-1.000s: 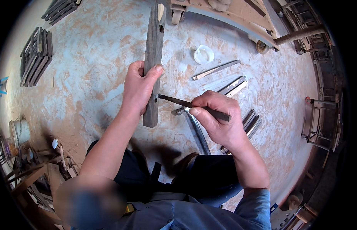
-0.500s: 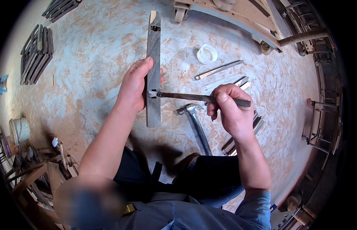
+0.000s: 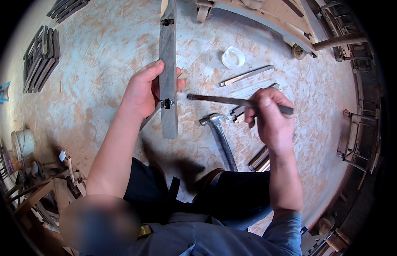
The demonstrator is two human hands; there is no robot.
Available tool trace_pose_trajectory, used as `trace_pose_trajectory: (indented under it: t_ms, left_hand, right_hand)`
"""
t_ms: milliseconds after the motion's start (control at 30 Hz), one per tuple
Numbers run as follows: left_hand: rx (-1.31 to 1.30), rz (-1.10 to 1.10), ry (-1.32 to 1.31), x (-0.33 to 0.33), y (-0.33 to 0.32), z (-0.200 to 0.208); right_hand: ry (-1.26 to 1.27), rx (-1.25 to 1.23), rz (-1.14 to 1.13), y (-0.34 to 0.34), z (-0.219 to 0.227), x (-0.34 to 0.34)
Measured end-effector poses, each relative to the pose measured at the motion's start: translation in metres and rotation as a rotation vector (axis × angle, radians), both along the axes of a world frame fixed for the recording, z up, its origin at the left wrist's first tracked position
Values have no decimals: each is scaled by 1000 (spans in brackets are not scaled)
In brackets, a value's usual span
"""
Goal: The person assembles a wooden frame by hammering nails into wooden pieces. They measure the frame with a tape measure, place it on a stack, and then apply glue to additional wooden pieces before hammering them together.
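Up close, gripping a long grey wood bar (image 3: pixel 168 59) above the floor (image 3: pixel 100 64) in the left hand (image 3: pixel 141 91), with thumb and fingers on either side. Pinching a thin dark stick (image 3: pixel 232 100) in the right hand (image 3: pixel 273 115), between thumb and bent fingers. Pointing its dark tip (image 3: pixel 191 97) at the bar's near slot (image 3: pixel 167 103), near but not touching. Looks black and shiny around that slot.

Seems to be at the step of dabbing at the near slot. For any touch there, would need to hold the bar still and bring the tip in softly.

Down below, can see a hammer (image 3: pixel 221 141) and some narrow sticks (image 3: pixel 260 160). Farther out, can see a loose stick (image 3: pixel 246 76), then a white tub (image 3: pixel 227 62). Past those, can see a wood cart (image 3: pixel 277 16) and, far left, stacked dark frames (image 3: pixel 41 59).
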State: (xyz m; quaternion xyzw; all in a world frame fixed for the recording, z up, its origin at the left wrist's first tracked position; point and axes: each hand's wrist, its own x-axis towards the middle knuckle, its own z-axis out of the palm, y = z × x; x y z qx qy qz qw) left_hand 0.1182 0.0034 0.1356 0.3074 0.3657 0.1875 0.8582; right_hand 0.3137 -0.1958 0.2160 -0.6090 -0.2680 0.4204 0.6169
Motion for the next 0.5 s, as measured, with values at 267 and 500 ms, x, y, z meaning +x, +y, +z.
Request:
trace_pose_trajectory:
  t_ms: [267,500]
  left_hand:
    - [380,-169,338,-18,23,0]
    - [1205,-640,1233,-57,65,-145]
  right_hand:
    - [18,170,-231,-22,3,24]
    - [-94,41,-309,-34,-8,47]
